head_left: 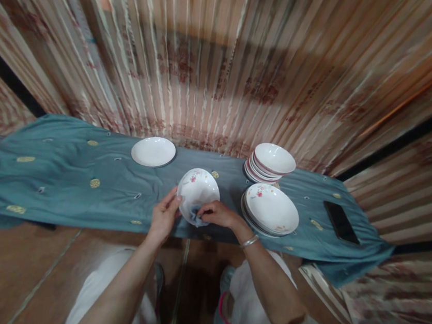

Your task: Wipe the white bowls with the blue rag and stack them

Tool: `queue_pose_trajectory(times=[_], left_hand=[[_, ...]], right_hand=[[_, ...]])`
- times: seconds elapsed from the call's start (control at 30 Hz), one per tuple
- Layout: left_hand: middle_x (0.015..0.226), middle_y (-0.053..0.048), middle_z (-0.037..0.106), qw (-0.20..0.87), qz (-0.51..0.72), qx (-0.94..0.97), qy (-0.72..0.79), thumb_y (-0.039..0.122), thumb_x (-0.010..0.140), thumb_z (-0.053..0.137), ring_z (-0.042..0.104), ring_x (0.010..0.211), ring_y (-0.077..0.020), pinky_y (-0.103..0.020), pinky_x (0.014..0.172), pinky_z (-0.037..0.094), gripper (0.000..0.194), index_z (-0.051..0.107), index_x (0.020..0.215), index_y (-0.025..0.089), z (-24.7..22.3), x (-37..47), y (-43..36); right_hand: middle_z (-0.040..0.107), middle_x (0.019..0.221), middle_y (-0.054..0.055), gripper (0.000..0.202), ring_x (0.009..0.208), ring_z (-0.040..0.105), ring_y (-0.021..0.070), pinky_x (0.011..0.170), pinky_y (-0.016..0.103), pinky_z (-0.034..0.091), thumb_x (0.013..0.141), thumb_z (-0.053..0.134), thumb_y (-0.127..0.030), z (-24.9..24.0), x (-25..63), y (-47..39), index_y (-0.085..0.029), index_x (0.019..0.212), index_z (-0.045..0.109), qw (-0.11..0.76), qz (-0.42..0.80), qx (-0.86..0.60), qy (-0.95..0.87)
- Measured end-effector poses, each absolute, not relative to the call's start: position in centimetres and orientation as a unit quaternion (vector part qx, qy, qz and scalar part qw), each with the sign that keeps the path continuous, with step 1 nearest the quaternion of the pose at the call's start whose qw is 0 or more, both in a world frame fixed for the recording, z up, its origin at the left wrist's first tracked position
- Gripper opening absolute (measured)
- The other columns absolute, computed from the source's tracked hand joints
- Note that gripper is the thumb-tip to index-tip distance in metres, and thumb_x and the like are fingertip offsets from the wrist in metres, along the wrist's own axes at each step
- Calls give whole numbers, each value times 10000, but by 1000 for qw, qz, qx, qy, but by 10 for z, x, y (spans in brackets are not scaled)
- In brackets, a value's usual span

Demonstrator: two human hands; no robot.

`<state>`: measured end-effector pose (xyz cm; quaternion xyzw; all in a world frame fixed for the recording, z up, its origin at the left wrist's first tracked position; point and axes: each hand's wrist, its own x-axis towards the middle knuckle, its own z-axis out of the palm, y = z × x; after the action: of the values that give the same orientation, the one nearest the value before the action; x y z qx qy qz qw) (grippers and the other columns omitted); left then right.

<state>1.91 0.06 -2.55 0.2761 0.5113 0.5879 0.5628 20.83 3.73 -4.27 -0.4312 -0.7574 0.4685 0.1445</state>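
A white plate [198,188] with a red floral print is tilted up over the table's front part. My left hand [165,214] grips its left rim, thumb on the inner face. A bluish-grey cloth [196,217] is bunched in the fingers of my right hand [218,214], pressed against the lower part of the plate's face. To the right of my right hand lies a stack of floral white plates [272,208]. Behind that stack stands a pile of white bowls [274,159] with reddish rims.
A single white plate [153,152] lies at the back left of the cloth-covered table [69,176]. A black phone [340,222] rests near the right end. Striped floral curtains [211,68] hang right behind the table, and dark poles cross both sides.
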Motion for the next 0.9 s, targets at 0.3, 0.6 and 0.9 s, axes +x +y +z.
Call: queue_pose_trajectory(times=[0.3,0.6,0.9], left_hand=[[1104,-148,715,549,576,306,522,591,444,849,644,840,-208,-257,631,516,930,663,1229,129,-25,19,0],[1074,-147,725,548,567,318,527,608,438,839,654,869,-232,-267,636,519,962,650,1249,127,-21,19,-1],[1100,-144,717,545,562,323,532,592,491,823,648,910,-239,-283,671,528,884,661,1241,153,-20,18,-2]], right_hand=[[743,957,47,179,917,666,205,830,302,470,791,617,-137,-50,216,41,-184,909,742,115,254,-523,-805],[688,1071,123,245,1051,612,233,988,377,447,858,485,-84,-61,210,56,-142,983,688,223,148,-569,-777],[640,1186,122,326,1163,555,231,1075,377,397,858,482,-130,-71,186,80,-151,1145,635,369,164,-572,-714]])
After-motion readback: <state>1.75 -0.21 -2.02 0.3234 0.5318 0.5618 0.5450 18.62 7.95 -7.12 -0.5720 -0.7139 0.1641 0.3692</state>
